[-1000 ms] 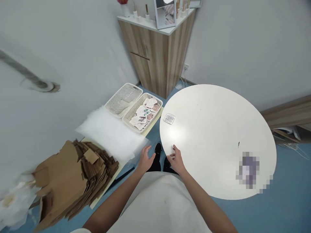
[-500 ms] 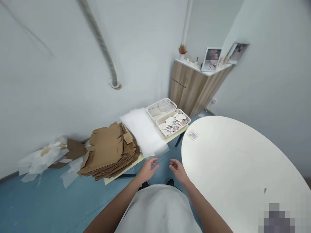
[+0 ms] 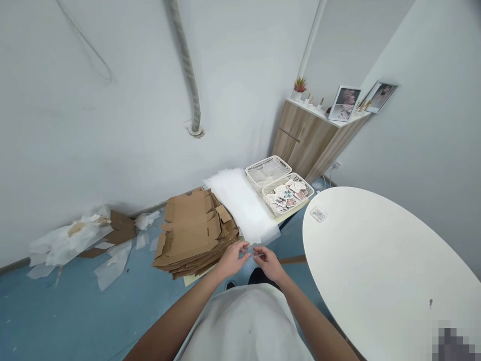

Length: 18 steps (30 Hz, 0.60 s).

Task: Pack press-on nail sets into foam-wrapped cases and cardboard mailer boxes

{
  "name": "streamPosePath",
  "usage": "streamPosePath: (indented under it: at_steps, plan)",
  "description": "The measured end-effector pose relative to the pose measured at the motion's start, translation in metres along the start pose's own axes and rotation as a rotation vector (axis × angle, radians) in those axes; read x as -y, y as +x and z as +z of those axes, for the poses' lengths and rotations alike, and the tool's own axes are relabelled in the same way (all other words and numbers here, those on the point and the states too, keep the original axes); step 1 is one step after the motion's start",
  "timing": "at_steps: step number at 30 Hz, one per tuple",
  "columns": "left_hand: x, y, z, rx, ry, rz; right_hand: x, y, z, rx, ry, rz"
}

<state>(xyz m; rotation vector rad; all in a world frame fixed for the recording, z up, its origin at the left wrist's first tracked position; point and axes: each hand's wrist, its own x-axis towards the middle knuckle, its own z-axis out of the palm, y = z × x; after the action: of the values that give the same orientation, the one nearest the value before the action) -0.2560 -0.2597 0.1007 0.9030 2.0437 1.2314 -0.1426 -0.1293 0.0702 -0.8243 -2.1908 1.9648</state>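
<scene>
A person in a white top (image 3: 244, 326) stands over a blue floor (image 3: 56, 316), both hands held out in front, fingertips facing each other across a small gap. The left hand (image 3: 232, 259) is loosely curled, thumb apart from the fingers, near the corner of a stack of flattened cardboard (image 3: 188, 230); whether the two touch cannot be told. The right hand (image 3: 269, 263), similarly half-curled, hangs between the stack and a round table (image 3: 376, 260). The cardboard lies on a low, pale yellow table (image 3: 192, 279), with white sheets (image 3: 240, 200) just beside it. Next come two white baskets: the front basket (image 3: 299, 203) holds a heap of printed cards (image 3: 288, 194), the rear basket (image 3: 259, 167) clear plastic. A small clear case (image 3: 318, 214) lies near the edge of the round table. At left, crumpled wrapping (image 3: 75, 238) covers the floor by the wall. In the corner, a wood-grain cabinet (image 3: 300, 133) bears a potted plant (image 3: 299, 85) and two picture frames (image 3: 344, 103).
</scene>
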Motion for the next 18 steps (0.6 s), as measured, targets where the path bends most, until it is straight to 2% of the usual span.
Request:
streamPosePath:
  at_steps: [3,5,9,12,15,18]
  plan:
    - [-0.002,0.016,0.002,0.008,-0.01,0.032,0.001,0.012,-0.011,-0.027,-0.034,0.008]
    - [0.0,0.027,0.004,-0.006,-0.021,0.005,0.002,0.027,-0.019,-0.041,-0.073,0.021]
    - [0.008,0.048,0.011,0.011,-0.132,-0.18,-0.002,0.066,-0.028,-0.036,-0.202,0.081]
    - [0.012,0.069,0.017,0.055,-0.255,-0.301,-0.008,0.097,-0.031,0.024,-0.28,0.139]
    - [0.012,0.103,0.021,0.03,-0.337,-0.399,-0.012,0.133,-0.034,0.087,-0.343,0.147]
    - [0.017,0.149,0.024,-0.057,-0.379,-0.493,-0.013,0.171,-0.038,0.121,-0.415,0.127]
